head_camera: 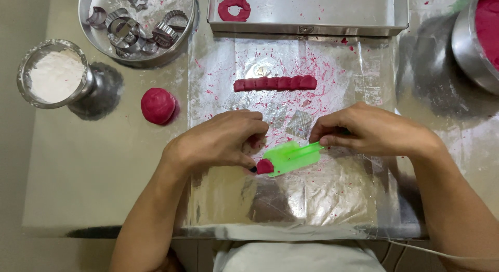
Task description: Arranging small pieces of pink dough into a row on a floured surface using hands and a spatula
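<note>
At centre frame, our right hand (371, 130) pinches a green scraper (291, 157) while our curled left hand (221, 139) steadies a red dough piece (265, 167) that may smear under pressure.

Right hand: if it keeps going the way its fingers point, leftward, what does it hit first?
Likely the left hand. The right hand pinches the green plastic scraper's handle, blade aimed at a red dough piece by the left fingertips.

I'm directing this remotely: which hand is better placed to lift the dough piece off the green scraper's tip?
Left. The left hand has its fingertips right beside the small red dough piece on the green scraper. The right hand pinches the scraper's handle end, so it is occupied.
</note>
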